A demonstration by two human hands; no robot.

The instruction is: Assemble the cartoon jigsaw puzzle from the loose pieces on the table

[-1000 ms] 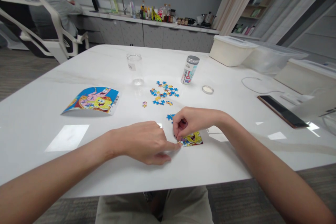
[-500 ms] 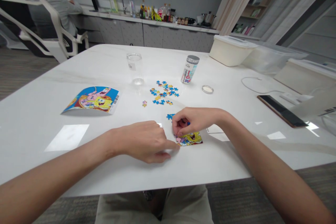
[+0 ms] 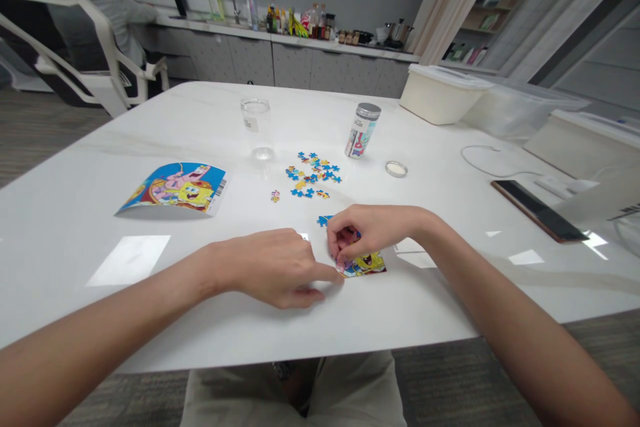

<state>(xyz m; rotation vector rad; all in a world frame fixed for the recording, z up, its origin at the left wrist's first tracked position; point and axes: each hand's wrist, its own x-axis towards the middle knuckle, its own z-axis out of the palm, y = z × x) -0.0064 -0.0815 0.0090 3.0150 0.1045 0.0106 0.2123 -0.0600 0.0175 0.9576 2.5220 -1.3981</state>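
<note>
A partly joined jigsaw puzzle [image 3: 371, 263] with a yellow cartoon face lies flat near the table's front edge. Over its left part my right hand [image 3: 373, 225] is bent down, thumb and fingertips pinched at a pinkish puzzle piece that they mostly cover. My left hand [image 3: 280, 268] rests beside it, index finger stretched to the puzzle's lower left corner, thumb apart, nothing held. A blue edge piece [image 3: 323, 221] shows past my right knuckles. Farther back lie several loose puzzle pieces [image 3: 311, 179], and one pink piece [image 3: 275, 196] sits apart on their left.
A curled picture sheet [image 3: 187, 191] lies at left. Behind the pieces stand a clear jar [image 3: 257, 125] and a labelled canister [image 3: 362, 133], with a round lid [image 3: 397, 169] nearby. A phone [image 3: 537, 210], a cable and storage boxes [image 3: 440, 97] occupy the right side. Someone sits beyond the table.
My left index finger has shifted very slightly right along the puzzle's corner. The right fingertips have moved only a little at the piece; everything else stays in place.
</note>
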